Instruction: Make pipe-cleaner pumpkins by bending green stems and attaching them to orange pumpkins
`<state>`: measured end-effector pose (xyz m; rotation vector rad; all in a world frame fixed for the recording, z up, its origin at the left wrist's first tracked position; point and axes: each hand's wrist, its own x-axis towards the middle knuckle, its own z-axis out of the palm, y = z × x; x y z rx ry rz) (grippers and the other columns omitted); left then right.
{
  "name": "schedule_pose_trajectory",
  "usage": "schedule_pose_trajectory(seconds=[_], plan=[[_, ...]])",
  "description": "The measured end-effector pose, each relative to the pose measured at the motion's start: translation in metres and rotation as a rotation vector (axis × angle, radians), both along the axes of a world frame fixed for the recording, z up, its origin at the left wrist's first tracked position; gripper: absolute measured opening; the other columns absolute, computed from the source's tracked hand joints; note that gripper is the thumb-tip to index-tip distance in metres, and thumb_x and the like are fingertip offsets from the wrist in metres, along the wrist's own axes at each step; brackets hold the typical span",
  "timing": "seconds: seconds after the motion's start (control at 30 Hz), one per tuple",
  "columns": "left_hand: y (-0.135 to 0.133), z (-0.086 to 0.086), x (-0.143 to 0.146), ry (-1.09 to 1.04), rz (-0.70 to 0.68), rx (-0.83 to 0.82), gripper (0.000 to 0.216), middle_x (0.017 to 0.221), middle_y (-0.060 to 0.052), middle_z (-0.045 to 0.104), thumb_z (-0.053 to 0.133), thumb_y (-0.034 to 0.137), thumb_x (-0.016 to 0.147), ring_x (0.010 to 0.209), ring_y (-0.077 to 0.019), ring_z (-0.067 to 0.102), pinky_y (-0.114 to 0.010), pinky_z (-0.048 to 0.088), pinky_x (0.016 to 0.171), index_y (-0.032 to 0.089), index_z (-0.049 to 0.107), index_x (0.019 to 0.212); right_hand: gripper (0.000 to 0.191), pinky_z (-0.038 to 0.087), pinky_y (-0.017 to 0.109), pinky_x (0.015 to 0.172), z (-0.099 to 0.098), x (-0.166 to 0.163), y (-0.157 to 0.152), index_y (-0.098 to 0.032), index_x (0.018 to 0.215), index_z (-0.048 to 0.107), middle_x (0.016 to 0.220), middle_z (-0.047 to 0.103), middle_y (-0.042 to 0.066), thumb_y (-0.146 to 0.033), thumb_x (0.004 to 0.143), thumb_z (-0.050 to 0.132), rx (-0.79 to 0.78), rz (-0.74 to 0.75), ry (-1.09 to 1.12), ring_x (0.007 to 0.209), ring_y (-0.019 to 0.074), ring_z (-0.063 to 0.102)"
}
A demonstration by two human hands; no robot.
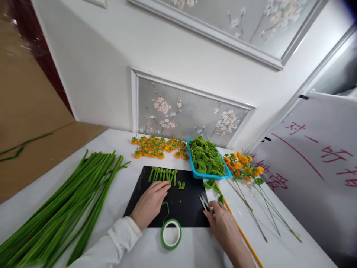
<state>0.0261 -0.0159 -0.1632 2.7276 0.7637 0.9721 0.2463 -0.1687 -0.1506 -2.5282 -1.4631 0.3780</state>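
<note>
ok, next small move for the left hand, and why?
Probably pinch up one of the short green stem pieces: the left hand lies flat on the black mat with fingertips just below that row, while the right hand has scissors.

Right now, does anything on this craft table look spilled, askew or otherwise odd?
Nothing is spilled or damaged. A few green leaf pieces lie on the table just outside the blue tray that holds the rest. The left hand rests on the black mat beside short green stems; the right hand holds scissors.
</note>
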Motion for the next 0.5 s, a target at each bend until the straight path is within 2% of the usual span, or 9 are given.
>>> schedule_pose_trajectory(seconds=[0.2, 0.33, 0.43, 0.5], plan=[[0.008, -0.008, 0.006, 0.121, -0.009, 0.151, 0.030, 0.115, -0.004, 0.062, 0.040, 0.018, 0.093, 0.110, -0.0188, 0.053, -0.037, 0.045, 0.093, 0.015, 0.064, 0.111, 0.023, 0.035, 0.024, 0.074, 0.004, 0.013, -0.016, -0.023, 0.109, 0.054, 0.112, 0.052, 0.003, -0.035, 0.095, 0.040, -0.065, -0.137, 0.026, 0.092, 0.0160, 0.056], [0.013, -0.008, 0.006, 0.146, -0.006, 0.243, 0.030, 0.115, -0.001, 0.062, 0.042, 0.020, 0.091, 0.106, -0.0189, 0.056, -0.037, 0.047, 0.086, 0.020, 0.065, 0.110, 0.029, 0.037, 0.024, 0.072, 0.012, 0.013, -0.022, -0.028, 0.119, 0.053, 0.120, 0.050, 0.003, -0.036, 0.095, 0.039, -0.098, -0.148, -0.023, 0.095, 0.0174, 0.058], [0.017, -0.007, 0.006, 0.090, -0.012, 0.317, 0.029, 0.113, 0.000, 0.063, 0.043, 0.021, 0.091, 0.103, -0.0172, 0.058, -0.034, 0.048, 0.087, 0.020, 0.066, 0.109, 0.031, 0.037, 0.022, 0.068, 0.012, 0.016, -0.022, -0.029, 0.123, 0.053, 0.119, 0.051, 0.003, -0.035, 0.094, 0.041, -0.015, -0.131, -0.090, 0.093, 0.0169, 0.059], [0.020, -0.004, 0.005, 0.029, -0.021, 0.329, 0.029, 0.111, 0.000, 0.063, 0.042, 0.022, 0.092, 0.103, -0.0150, 0.058, -0.030, 0.047, 0.090, 0.020, 0.065, 0.109, 0.029, 0.033, 0.021, 0.061, 0.010, 0.017, -0.021, -0.029, 0.119, 0.055, 0.110, 0.055, 0.002, -0.034, 0.092, 0.044, 0.108, -0.109, -0.148, 0.084, 0.0159, 0.061]])
